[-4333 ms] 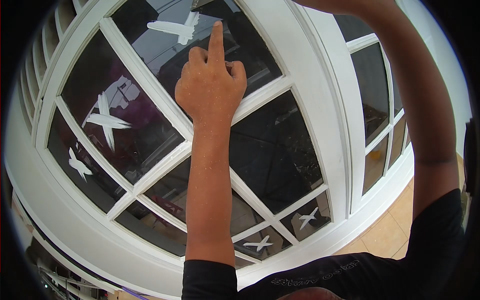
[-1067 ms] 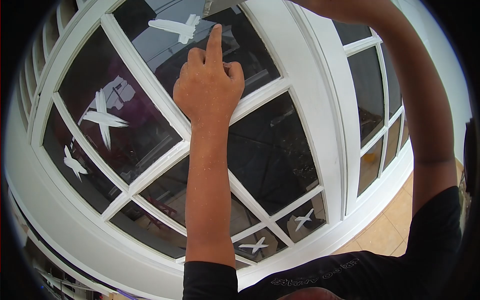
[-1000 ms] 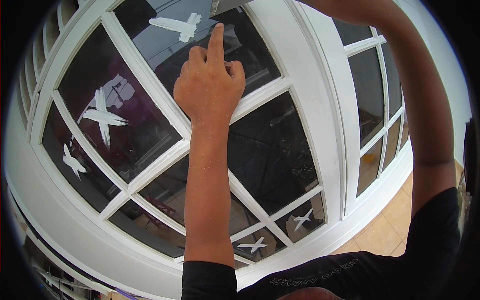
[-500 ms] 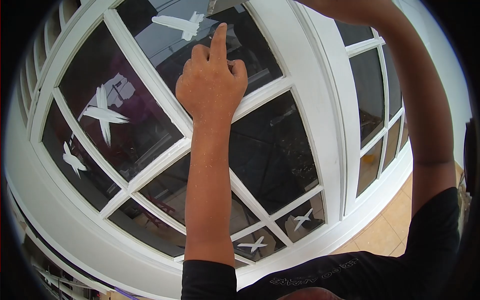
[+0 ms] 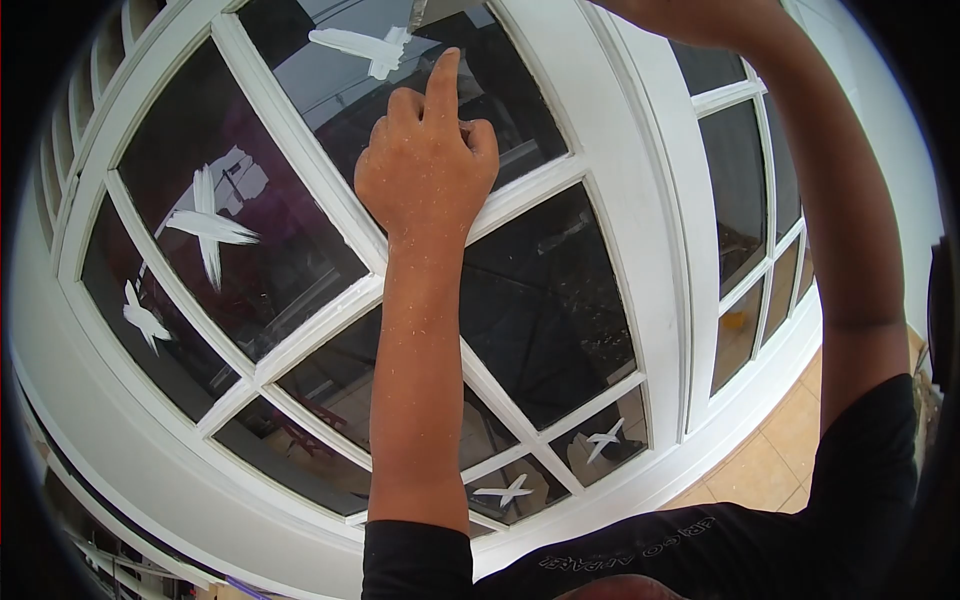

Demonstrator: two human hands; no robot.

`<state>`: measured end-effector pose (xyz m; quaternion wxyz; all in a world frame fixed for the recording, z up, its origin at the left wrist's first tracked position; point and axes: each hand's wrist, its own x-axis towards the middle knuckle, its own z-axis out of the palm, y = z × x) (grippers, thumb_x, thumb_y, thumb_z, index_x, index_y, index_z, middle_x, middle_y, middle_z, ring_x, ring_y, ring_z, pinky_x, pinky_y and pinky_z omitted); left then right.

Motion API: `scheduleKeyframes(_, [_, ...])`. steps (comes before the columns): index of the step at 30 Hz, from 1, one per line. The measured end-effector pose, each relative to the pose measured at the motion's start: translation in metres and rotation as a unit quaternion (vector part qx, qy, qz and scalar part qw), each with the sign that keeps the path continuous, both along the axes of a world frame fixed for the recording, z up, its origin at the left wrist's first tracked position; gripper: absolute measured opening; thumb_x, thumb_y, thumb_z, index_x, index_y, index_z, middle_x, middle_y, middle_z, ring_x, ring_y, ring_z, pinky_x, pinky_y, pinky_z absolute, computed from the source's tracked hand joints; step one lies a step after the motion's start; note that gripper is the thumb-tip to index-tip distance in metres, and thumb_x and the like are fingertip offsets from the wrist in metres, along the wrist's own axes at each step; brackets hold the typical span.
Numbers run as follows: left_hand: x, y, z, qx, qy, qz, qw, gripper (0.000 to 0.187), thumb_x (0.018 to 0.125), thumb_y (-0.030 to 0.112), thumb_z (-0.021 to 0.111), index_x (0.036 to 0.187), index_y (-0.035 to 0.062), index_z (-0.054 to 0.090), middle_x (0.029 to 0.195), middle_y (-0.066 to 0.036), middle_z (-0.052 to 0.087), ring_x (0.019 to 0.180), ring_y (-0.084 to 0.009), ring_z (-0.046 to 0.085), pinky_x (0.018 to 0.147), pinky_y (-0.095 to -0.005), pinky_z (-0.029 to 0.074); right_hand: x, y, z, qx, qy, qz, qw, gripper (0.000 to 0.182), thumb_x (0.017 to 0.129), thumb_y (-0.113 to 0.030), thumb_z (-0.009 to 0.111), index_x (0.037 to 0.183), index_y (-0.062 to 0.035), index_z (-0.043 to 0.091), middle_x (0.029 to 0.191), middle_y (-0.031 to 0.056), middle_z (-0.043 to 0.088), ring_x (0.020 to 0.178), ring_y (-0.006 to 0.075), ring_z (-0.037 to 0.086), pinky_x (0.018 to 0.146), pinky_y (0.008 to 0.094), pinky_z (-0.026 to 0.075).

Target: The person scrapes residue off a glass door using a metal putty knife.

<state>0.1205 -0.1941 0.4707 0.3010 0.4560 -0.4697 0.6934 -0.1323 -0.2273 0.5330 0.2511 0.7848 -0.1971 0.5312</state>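
My left hand is against the window pane, its index finger stretched upward and the other fingers curled under. Nothing shows in its grip. Just above and left of that fingertip, a smeared white paint mark lies on the glass. My right hand reaches in along the top edge, its fingers cut off by the frame. From its side comes the flat grey blade of a scraper, the blade's corner right at the paint mark's upper right end.
White bars divide the window into panes. Large white crosses mark the left panes, one a painted cross; smaller ones, like this cross, are low down. Another paned frame stands at right above floor tiles.
The scraper blade has shifted slightly left and down against the paint mark. My left hand keeps its pose, and the whole view has moved a little.
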Motion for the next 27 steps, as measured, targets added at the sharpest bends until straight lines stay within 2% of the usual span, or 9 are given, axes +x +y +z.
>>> scheduleKeyframes(5, [0.0,-0.002,0.001,-0.002,-0.008,-0.019,1.0,0.062,0.074,0.021,0.074,0.135,0.0245,0.066,0.085,-0.001,0.062,0.065,-0.0169,0.064,0.051,-0.0309,0.05,0.004,-0.017,0.005,-0.015,-0.005,-0.018,1.0,0.023,0.093,-0.01,0.069,0.113,-0.0051,0.079,0.104,0.0182,0.076,0.087,0.0271,0.074,0.084,0.0399,0.059])
scheduleKeyframes(8, [0.001,-0.001,-0.001,-0.003,-0.007,-0.017,1.0,0.061,0.074,0.021,0.074,0.134,0.0243,0.067,0.085,-0.001,0.062,0.065,-0.0172,0.064,0.051,-0.0315,0.05,-0.001,-0.006,0.002,0.078,-0.008,-0.022,0.997,0.023,0.093,-0.009,0.069,0.113,-0.0048,0.079,0.102,0.0177,0.076,0.088,0.0269,0.074,0.083,0.0389,0.059])
scheduleKeyframes(10, [0.0,-0.001,0.0,0.007,0.001,-0.009,1.0,0.061,0.074,0.021,0.073,0.134,0.0243,0.067,0.086,-0.002,0.062,0.065,-0.0173,0.064,0.051,-0.0318,0.051,0.006,-0.022,0.002,-0.017,-0.005,-0.004,1.0,0.022,0.093,-0.009,0.069,0.112,-0.0046,0.079,0.101,0.0169,0.077,0.088,0.0264,0.074,0.083,0.0389,0.059])
scheduleKeyframes(14, [0.0,0.0,-0.001,0.004,-0.002,-0.012,1.0,0.06,0.074,0.021,0.073,0.134,0.024,0.067,0.086,-0.002,0.062,0.066,-0.0178,0.065,0.052,-0.0318,0.051,0.001,0.0,-0.001,0.035,-0.008,-0.032,0.999,0.022,0.093,-0.009,0.069,0.111,-0.0044,0.079,0.1,0.0166,0.077,0.088,0.026,0.074,0.084,0.0396,0.059])
scheduleKeyframes(20, [-0.003,0.004,-0.001,0.036,0.04,-0.011,0.998,0.058,0.08,0.023,0.067,0.137,0.0246,0.065,0.093,-0.005,0.07,0.072,-0.0219,0.071,0.059,-0.0352,0.057,0.004,-0.021,0.0,-0.017,0.003,-0.003,1.0,0.022,0.092,-0.009,0.069,0.111,-0.0048,0.079,0.101,0.0165,0.077,0.087,0.0258,0.073,0.085,0.0408,0.059])
scheduleKeyframes(23, [-0.003,0.003,0.0,0.033,0.034,-0.009,0.999,0.057,0.079,0.023,0.067,0.137,0.0238,0.065,0.093,-0.004,0.07,0.072,-0.0219,0.071,0.059,-0.0355,0.057,0.002,0.003,-0.007,0.061,-0.015,-0.025,0.998,0.022,0.092,-0.009,0.069,0.111,-0.0045,0.079,0.101,0.0169,0.076,0.088,0.0252,0.074,0.085,0.0396,0.059])
scheduleKeyframes(25, [-0.001,0.0,0.0,0.011,0.004,-0.015,1.0,0.058,0.074,0.021,0.073,0.131,0.023,0.067,0.085,-0.002,0.063,0.066,-0.0186,0.067,0.052,-0.0318,0.052,0.005,0.005,-0.016,-0.099,-0.013,-0.012,0.995,0.021,0.093,-0.009,0.069,0.111,-0.0047,0.079,0.102,0.0174,0.076,0.087,0.0247,0.074,0.084,0.0387,0.06])
scheduleKeyframes(26, [-0.002,-0.001,0.0,0.011,0.002,-0.016,1.0,0.058,0.074,0.021,0.073,0.131,0.023,0.067,0.085,-0.002,0.063,0.066,-0.0186,0.067,0.052,-0.0318,0.052,0.002,0.004,-0.014,-0.099,-0.014,-0.013,0.995,0.021,0.093,-0.009,0.069,0.111,-0.0047,0.079,0.102,0.0174,0.076,0.087,0.0247,0.074,0.084,0.0387,0.06])
scheduleKeyframes(27, [-0.002,-0.001,0.0,0.007,-0.001,-0.016,1.0,0.057,0.074,0.021,0.073,0.131,0.0228,0.067,0.085,-0.002,0.063,0.067,-0.0185,0.067,0.052,-0.0318,0.052,-0.001,0.001,-0.008,-0.002,-0.016,-0.007,1.0,0.021,0.093,-0.009,0.069,0.111,-0.0052,0.079,0.102,0.0173,0.076,0.087,0.0244,0.074,0.082,0.0382,0.06])
